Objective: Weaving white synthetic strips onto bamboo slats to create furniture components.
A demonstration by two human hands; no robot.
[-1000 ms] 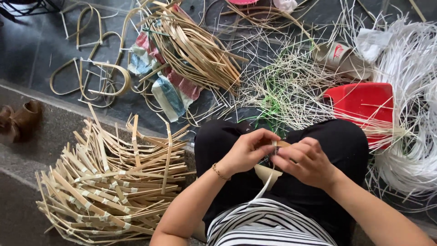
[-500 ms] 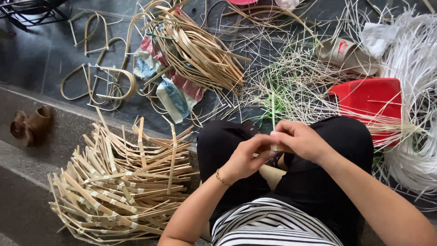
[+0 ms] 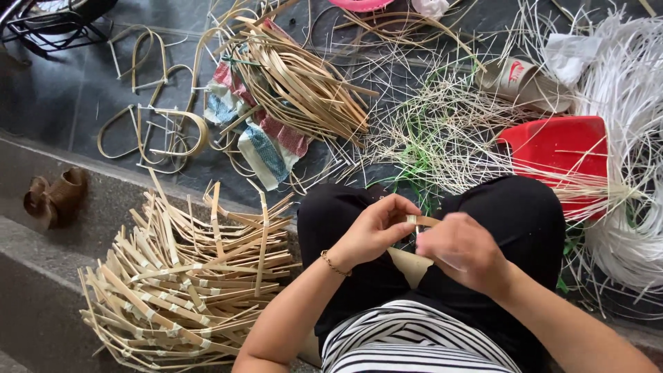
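Two hands: met over the lap, fingertips nearly touching.
Left hand (image 3: 376, 231): a bamboo strip (image 3: 423, 221) is pinched at its end.
Right hand (image 3: 461, 250): closed around the same strip.
Left of the left hand: a pile of bound strips (image 3: 183, 287) is stacked.

Near centre: left hand (image 3: 373, 231) and right hand (image 3: 464, 250) meeting on a bamboo strip (image 3: 423, 221) over the lap. Near left: stack of bound frames (image 3: 186, 283). Far centre: bundle of strips (image 3: 304, 83). Right: stool (image 3: 563, 148), beside coiled cane (image 3: 632, 138).
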